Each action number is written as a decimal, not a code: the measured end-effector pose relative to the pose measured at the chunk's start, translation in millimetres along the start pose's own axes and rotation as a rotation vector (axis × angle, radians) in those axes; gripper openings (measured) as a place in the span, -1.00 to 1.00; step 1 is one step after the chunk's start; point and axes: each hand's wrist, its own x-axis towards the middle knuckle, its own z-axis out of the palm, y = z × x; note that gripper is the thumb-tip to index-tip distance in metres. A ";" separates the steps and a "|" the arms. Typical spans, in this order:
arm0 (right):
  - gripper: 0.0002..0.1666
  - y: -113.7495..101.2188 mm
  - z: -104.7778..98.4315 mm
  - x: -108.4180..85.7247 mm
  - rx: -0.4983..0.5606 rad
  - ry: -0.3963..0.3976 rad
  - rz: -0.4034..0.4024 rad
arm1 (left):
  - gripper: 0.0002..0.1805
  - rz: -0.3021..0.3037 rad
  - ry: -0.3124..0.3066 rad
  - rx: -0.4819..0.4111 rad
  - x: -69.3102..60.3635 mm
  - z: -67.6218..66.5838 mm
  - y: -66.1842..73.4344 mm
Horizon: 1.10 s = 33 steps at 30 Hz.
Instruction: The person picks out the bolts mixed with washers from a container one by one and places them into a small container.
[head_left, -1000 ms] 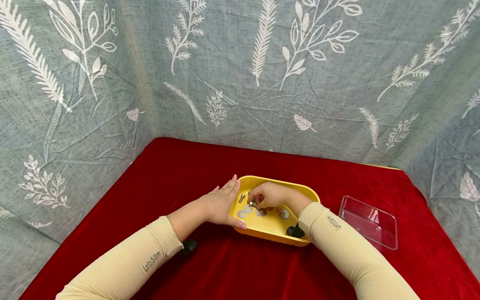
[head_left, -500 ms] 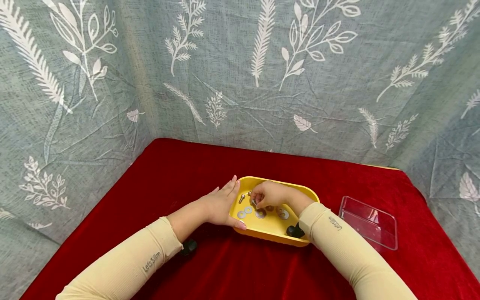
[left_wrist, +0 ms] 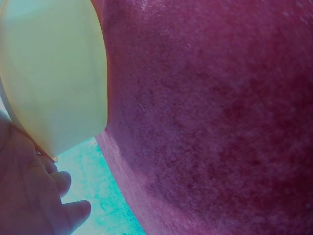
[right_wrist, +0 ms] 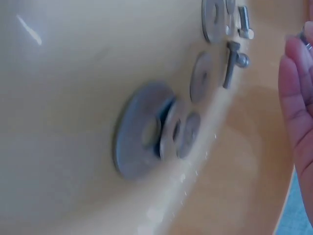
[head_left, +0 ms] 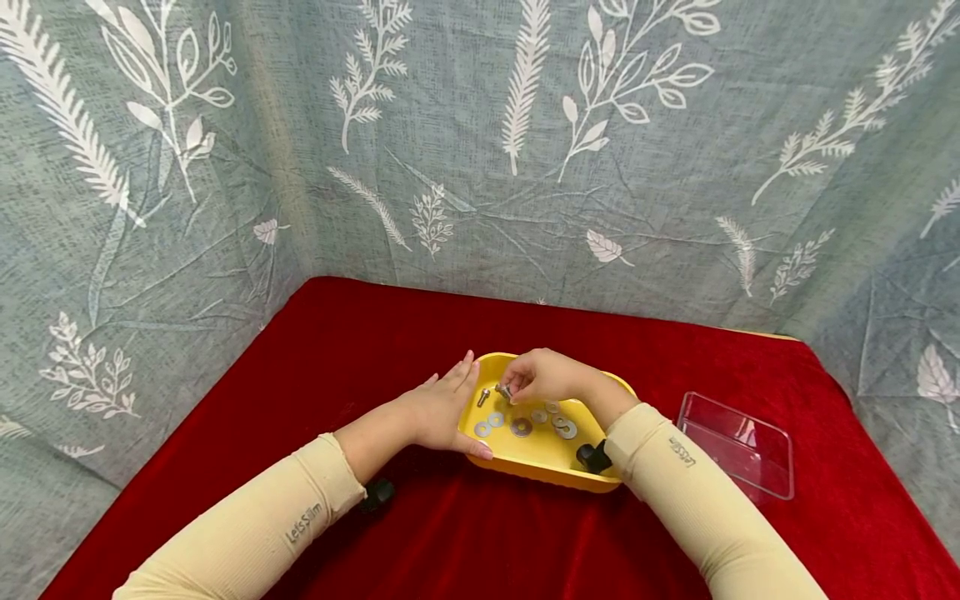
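A yellow tray (head_left: pixel 551 454) holds several flat metal washers (head_left: pixel 521 427) and some small bolts (head_left: pixel 483 397). My left hand (head_left: pixel 438 412) rests against the tray's left end, fingers straight along the outside and thumb over the near rim. Above the tray floor, my right hand (head_left: pixel 551 375) pinches a small metal bolt (right_wrist: pixel 304 37) between thumb and fingertips; fingers partly hide it. In the right wrist view, loose bolts (right_wrist: pixel 230 63) lie beyond the washers (right_wrist: pixel 144 129), close to the tray wall. The left wrist view shows the tray's outer wall (left_wrist: pixel 56 78) beside the fingers (left_wrist: pixel 76 213).
A clear plastic box (head_left: pixel 738 446) stands right of the tray on the red cloth (head_left: pixel 375 333). Black wrist devices show by the left wrist (head_left: pixel 377 494) and right wrist (head_left: pixel 592 457). A patterned grey-blue curtain (head_left: pixel 465 167) hangs behind the table.
My right hand has risen from the tray floor with the pinched bolt, uncovering more washers beneath it. The left hand stays where it was on the tray.
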 end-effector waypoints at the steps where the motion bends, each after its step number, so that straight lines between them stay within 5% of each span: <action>1: -0.77 -0.6 -1.6 -1.2 0.006 0.002 0.000 | 0.45 0.000 -0.001 -0.003 -0.1 -0.1 0.1; 16: -0.81 -6.5 -24.3 -27.2 0.058 0.071 -0.041 | 0.46 0.001 0.002 -0.006 -0.6 -0.9 0.8; 33: -0.79 -14.8 -49.9 -56.3 0.131 0.138 0.001 | 0.47 -0.007 0.006 -0.002 0.3 -1.4 1.2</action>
